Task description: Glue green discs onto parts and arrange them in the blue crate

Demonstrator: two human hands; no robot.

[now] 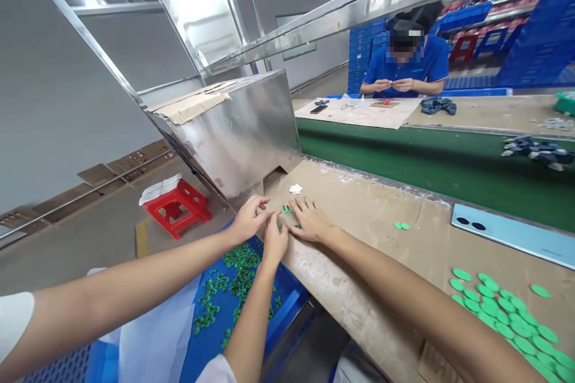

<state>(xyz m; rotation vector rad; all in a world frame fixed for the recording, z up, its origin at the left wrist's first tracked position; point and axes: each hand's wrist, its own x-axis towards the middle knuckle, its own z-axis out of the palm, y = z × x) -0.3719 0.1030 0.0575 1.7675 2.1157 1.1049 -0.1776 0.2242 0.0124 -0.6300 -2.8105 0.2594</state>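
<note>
My left hand (249,218) reaches to the left end of the worn table (368,215), its fingers curled in a pinch; what they hold is hidden. My right hand (312,221) lies flat on the table with fingers spread, touching a few small green pieces (286,209). Between the two, a third hand (275,242) on a white-sleeved arm comes up from the bottom edge and rests at the table's edge. Below the hands a blue tray (291,299) holds several green rings (238,275).
A steel housing (242,131) stands just behind the hands. Several green discs (507,311) lie at the right, a light-blue phone (512,233) beyond them. A green conveyor belt (404,161) runs behind; a person in a blue shirt (406,66) works across it. A red stool (177,206) is on the floor.
</note>
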